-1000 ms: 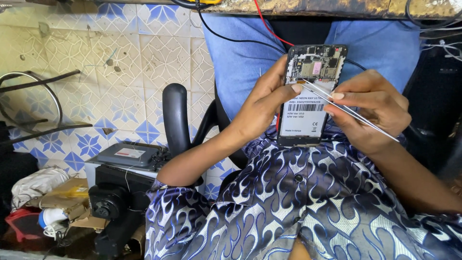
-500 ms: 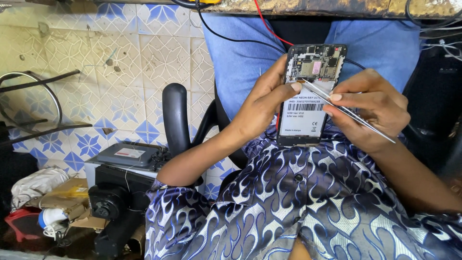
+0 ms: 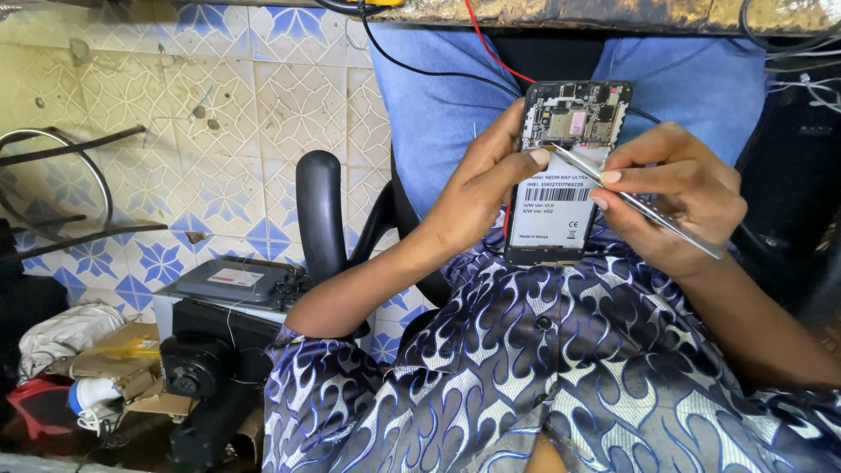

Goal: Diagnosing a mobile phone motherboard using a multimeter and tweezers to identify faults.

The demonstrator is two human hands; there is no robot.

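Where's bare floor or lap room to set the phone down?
Bare tiled floor between the metal ring and chair armrest. Crowded lower left: grey box, rags. Both hands hold phone and tweezers over the lap.

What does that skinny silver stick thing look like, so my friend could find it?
Start at the opened phone with its back cover off, held up by the left hand over the person's lap. The right hand beside it pinches metal tweezers, tips touching the phone's middle. They are the only thin, shiny, straight thing there, unlike the curving red and black wires.
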